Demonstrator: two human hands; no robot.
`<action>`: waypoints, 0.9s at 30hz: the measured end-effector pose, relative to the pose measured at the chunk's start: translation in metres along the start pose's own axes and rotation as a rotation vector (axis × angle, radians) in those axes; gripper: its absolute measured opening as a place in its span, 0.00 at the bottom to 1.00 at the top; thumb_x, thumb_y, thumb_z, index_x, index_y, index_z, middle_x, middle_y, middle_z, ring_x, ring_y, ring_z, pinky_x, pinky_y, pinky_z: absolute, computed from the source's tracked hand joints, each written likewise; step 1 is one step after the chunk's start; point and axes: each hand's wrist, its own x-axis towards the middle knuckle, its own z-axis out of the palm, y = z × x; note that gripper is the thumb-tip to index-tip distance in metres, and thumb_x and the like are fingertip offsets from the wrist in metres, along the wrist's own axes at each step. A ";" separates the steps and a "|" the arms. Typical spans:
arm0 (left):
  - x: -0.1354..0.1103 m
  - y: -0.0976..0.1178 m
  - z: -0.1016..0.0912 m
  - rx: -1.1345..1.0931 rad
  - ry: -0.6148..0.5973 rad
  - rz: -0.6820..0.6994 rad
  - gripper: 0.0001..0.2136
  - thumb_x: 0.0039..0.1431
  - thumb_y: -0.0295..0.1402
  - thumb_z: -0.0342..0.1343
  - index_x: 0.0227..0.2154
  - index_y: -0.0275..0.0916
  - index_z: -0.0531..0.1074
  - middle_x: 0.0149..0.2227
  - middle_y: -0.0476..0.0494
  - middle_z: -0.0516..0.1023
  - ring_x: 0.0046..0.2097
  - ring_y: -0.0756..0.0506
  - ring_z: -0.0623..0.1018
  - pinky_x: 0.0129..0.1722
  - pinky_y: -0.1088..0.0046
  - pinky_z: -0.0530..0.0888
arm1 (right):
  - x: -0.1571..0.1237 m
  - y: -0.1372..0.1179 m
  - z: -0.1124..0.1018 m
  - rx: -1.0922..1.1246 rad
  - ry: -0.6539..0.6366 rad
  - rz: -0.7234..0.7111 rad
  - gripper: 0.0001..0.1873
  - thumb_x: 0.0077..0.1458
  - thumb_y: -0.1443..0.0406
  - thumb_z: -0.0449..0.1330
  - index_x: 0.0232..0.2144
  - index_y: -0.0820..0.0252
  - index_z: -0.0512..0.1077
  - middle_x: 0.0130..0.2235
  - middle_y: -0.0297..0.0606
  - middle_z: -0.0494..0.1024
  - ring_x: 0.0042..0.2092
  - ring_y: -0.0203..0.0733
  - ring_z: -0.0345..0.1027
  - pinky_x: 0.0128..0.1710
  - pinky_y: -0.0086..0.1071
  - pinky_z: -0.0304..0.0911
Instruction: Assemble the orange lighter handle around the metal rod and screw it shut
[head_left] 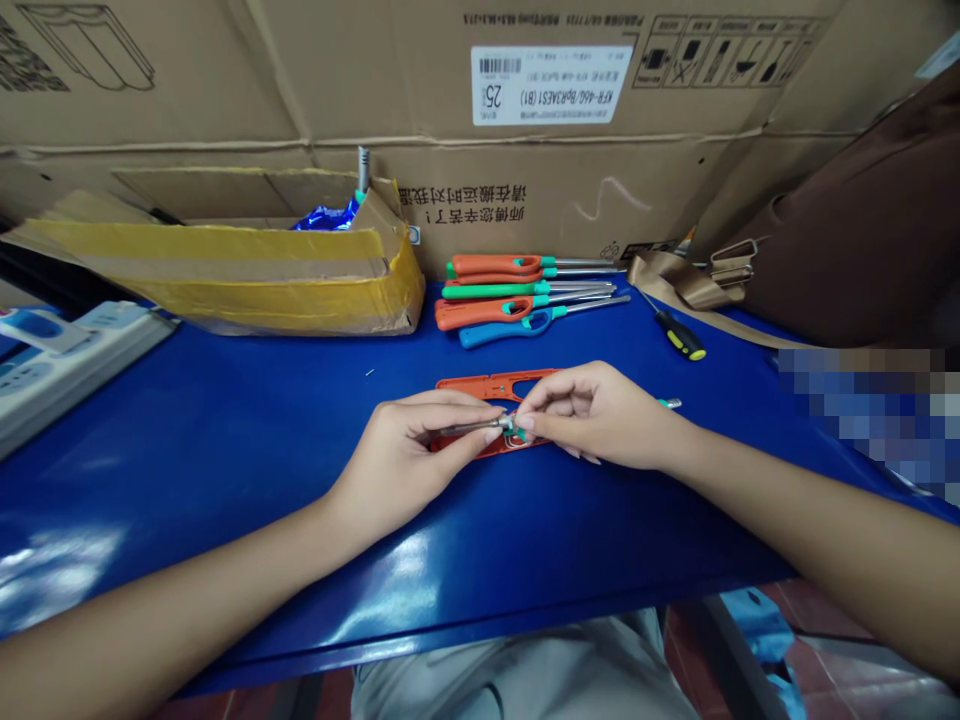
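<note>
My left hand (420, 450) and my right hand (592, 415) meet over the blue table (225, 440), fingers pinched. Between the fingertips I hold a thin metal tube (472, 427) with a small green piece at its end. Under the hands lies an orange plastic lighter shell (487, 388), open side up. A metal tip (670, 404) pokes out to the right of my right hand. Behind lies a pile of long-nosed lighters (525, 290) with orange, green and blue handles.
A yellow-taped cardboard box (240, 275) stands at the back left. A small screwdriver with a black and yellow handle (679, 338) lies right of the pile. A brown bag (847, 230) sits at the back right, a white power strip (67, 350) at the left. Big cartons form the back wall.
</note>
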 end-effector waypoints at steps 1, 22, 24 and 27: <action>0.000 0.000 0.000 0.025 0.002 0.031 0.08 0.60 0.28 0.66 0.41 0.43 0.85 0.42 0.46 0.86 0.43 0.47 0.84 0.46 0.76 0.80 | 0.000 -0.001 -0.001 -0.019 -0.007 0.026 0.14 0.55 0.56 0.68 0.32 0.63 0.78 0.22 0.30 0.74 0.18 0.28 0.60 0.16 0.24 0.57; 0.003 0.000 -0.016 0.331 -0.161 0.076 0.11 0.58 0.28 0.64 0.44 0.37 0.82 0.38 0.44 0.84 0.40 0.45 0.83 0.41 0.70 0.78 | 0.003 0.013 -0.014 -0.570 0.128 -0.480 0.12 0.59 0.65 0.63 0.44 0.61 0.79 0.39 0.37 0.77 0.32 0.33 0.66 0.30 0.29 0.61; 0.003 0.001 -0.016 0.340 -0.185 0.037 0.12 0.57 0.28 0.64 0.44 0.38 0.82 0.38 0.45 0.84 0.39 0.46 0.82 0.40 0.71 0.78 | 0.003 0.016 -0.015 -0.624 0.079 -0.518 0.14 0.60 0.66 0.62 0.48 0.59 0.78 0.44 0.39 0.77 0.37 0.36 0.70 0.35 0.31 0.64; 0.002 0.003 -0.016 0.341 -0.195 0.001 0.12 0.58 0.29 0.63 0.45 0.38 0.82 0.39 0.44 0.84 0.38 0.47 0.82 0.40 0.72 0.77 | 0.002 0.018 -0.016 -0.710 0.065 -0.535 0.14 0.61 0.65 0.62 0.50 0.57 0.77 0.46 0.40 0.76 0.43 0.41 0.72 0.42 0.35 0.67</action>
